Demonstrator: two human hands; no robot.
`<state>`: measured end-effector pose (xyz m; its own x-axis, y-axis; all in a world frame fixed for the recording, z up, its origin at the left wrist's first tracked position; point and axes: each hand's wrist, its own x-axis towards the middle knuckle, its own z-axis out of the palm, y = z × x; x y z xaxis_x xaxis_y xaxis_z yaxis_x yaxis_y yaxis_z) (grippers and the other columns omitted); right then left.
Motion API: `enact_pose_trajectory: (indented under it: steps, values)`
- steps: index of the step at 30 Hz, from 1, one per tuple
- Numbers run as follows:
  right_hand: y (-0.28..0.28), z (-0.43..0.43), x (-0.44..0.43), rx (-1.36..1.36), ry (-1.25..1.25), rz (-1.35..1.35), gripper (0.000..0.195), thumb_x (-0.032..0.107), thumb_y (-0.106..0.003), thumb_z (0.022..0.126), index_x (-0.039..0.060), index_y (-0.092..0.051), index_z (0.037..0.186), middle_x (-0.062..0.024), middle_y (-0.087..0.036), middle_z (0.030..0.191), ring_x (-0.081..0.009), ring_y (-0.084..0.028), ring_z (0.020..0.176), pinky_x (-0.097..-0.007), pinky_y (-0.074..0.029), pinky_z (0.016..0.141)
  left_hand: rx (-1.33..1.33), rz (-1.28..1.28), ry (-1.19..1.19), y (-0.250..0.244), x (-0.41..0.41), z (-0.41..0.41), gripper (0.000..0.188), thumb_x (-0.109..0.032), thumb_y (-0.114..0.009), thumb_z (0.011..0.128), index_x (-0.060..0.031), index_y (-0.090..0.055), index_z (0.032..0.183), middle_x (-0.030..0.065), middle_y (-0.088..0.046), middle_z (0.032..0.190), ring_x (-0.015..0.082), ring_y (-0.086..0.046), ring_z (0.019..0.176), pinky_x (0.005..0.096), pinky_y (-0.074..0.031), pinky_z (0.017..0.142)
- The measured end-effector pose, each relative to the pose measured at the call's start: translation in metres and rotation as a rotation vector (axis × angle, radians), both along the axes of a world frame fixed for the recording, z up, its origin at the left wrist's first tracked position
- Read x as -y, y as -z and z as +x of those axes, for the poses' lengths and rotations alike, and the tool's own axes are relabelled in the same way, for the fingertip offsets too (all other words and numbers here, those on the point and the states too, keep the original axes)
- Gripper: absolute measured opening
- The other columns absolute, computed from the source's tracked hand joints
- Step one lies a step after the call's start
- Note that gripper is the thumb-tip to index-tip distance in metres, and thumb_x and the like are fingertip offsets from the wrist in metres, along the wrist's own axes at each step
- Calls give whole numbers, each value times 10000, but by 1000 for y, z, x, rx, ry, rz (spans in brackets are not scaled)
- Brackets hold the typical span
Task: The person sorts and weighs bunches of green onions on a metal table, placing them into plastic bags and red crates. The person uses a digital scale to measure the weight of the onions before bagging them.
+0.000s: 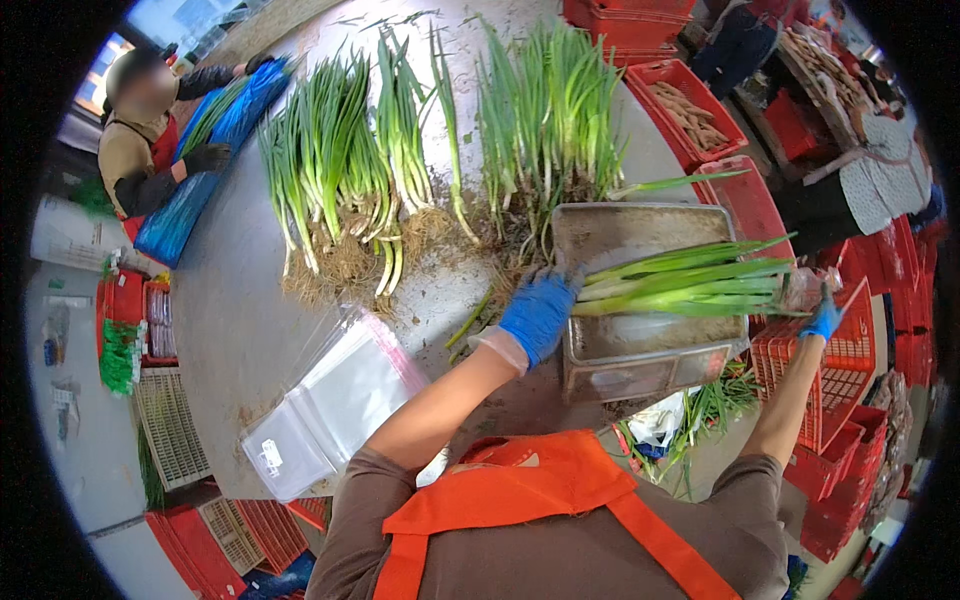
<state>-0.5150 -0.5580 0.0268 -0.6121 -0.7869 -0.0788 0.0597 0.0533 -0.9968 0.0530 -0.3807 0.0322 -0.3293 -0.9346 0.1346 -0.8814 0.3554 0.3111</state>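
Note:
My left hand (538,316), in a blue glove over a clear one, holds the white root end of a bunch of green onions (682,281). The bunch lies across the top of a metal-framed tray or scale (649,375), its leaves pointing right. My right hand (823,319), also blue-gloved, is off to the right beyond the leaf tips, beside something clear and crumpled, perhaps plastic; whether it grips this I cannot tell. Further up the metal table (217,315) lie rooted green onions (330,150) in loose piles, with another pile (551,120) nearer the tray. A stack of clear plastic bags (341,397) lies left of my left arm.
Across the table at left, a person (139,142) handles a blue bundle holding green leaves. Red crates (686,112) line the table's right side, one holding root vegetables. An orange basket (847,375) stands by my right forearm. Another person (881,172) is at far right.

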Motion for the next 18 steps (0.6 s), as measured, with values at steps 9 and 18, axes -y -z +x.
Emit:
enact_pose_trajectory:
  steps: [9,18]
  values:
    - [-86,450,37,-369,-1254,375,281,239,-567,902,62,-629,1113,-70,-657,1057,-132,-611,910,-254,-474,782,-360,182,-565,66,77,148,430,84,-528,745,-95,-608,1127,169,-600,1153,316,-587,1046,373,-482,895]
    - [97,616,132,-1477,-1345,370,425,356,-643,791,-33,-656,962,-256,-610,1071,-395,-592,1010,-433,-488,846,84,341,-506,94,131,218,185,-130,-568,789,-43,-672,914,190,-658,828,333,-657,762,425,-538,711]
